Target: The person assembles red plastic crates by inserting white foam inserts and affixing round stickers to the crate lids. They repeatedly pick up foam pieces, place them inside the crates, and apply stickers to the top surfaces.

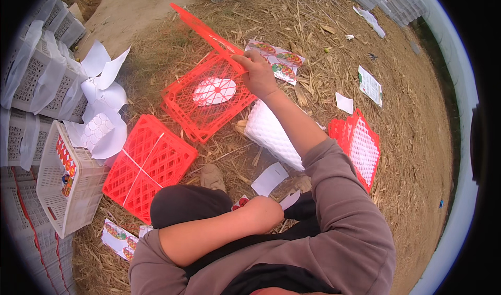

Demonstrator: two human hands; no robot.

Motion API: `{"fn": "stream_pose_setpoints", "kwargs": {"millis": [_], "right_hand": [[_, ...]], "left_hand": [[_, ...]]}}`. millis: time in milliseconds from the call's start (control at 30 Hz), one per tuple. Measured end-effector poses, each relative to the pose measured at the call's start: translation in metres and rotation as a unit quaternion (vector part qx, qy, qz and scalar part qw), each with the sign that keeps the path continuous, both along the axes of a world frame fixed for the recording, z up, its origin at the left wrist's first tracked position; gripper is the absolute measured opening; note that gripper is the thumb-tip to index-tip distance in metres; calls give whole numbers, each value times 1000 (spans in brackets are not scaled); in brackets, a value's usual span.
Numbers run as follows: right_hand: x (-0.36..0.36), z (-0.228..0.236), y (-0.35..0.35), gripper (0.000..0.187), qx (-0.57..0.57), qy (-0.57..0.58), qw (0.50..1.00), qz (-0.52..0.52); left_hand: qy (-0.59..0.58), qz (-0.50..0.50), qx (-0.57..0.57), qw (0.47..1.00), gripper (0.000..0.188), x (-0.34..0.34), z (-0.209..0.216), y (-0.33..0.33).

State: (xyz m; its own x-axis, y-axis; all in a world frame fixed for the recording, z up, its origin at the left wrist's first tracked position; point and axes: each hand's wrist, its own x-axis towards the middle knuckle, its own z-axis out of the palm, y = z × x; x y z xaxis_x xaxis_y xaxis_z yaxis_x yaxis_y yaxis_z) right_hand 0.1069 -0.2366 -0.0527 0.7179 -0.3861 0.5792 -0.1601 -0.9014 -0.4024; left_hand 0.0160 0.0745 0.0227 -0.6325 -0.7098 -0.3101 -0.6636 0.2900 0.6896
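Note:
My right hand [257,77] is closed on the edge of a red plastic lattice panel [201,28], which tilts up above a red lattice basket [177,104]. A white oval sheet with radiating lines [214,91] shows through the basket's mesh. In front of my lap, my left hand [263,213] is curled with its back upward, and its fingers are hidden. A red-printed label [239,202] and a white paper strip [290,199] show on either side of that hand; whether it grips them is unclear.
Flat red lattice baskets [148,164] lie stacked under white straps. White bumpy foam [274,134] and more red lattice pieces [342,133] sit to the right. White crates [78,190] line the left side, one topped with curled white sheets [104,104]. Printed label sheets [284,65] lie on straw.

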Motion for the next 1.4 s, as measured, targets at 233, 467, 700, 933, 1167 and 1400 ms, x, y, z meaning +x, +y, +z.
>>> {"fn": "stream_pose_setpoints", "kwargs": {"millis": [233, 467, 700, 933, 1167, 1400], "right_hand": [[-194, 25, 27, 23, 482, -295, 816, -126], [-308, -105, 107, 24, 749, -462, 452, -145], [-336, -184, 144, 26, 773, -456, 406, -172], [-347, -207, 151, 21, 768, -482, 372, -200], [-352, -239, 147, 23, 790, -450, 335, -247], [-354, -252, 134, 35, 825, -278, 311, -382]], "left_hand": [[-44, -38, -13, 998, 14, -9, 4, -12], [-65, -73, 3, 995, 16, -30, -1, -21], [-74, -63, 14, 995, 13, -31, -4, -24], [-96, -73, 16, 993, 17, -26, -10, -27], [-97, -55, 18, 994, 17, -26, -19, -25], [-97, -60, 10, 993, 17, -25, -23, -26]]}}
